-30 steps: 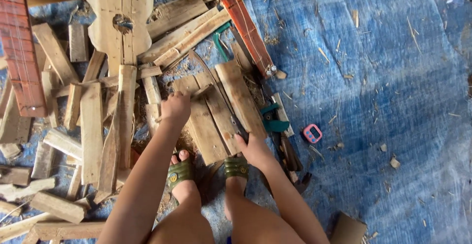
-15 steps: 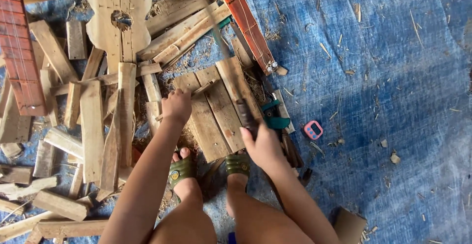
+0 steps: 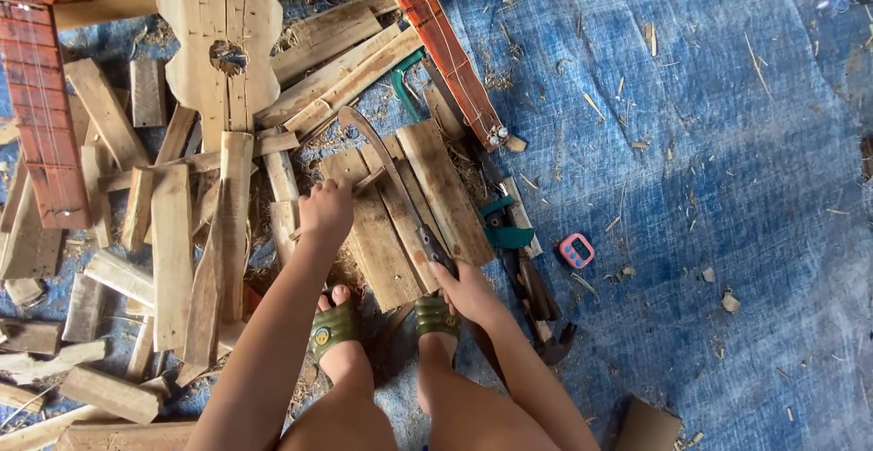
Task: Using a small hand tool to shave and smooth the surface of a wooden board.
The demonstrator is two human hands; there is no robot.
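Head view: two hands (image 3: 326,212), one machete (image 3: 386,174), three planks (image 3: 446,192).

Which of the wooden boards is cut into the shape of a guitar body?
The pale board at the top left: curved outline with a hole in its middle; the others are straight planks.

Soft, even daylight fills the scene, bright without being harsh. Shadows are short and faint, tucked close under the wood offcuts (image 3: 173,251) and the person's legs, so the light seems to come from overhead, though its source is out of view. The blue tarp (image 3: 709,169) shows pale washed-out patches rather than true glare. Focus holds sharp at the centre; the corners soften slightly and lines bow a little near the edges.
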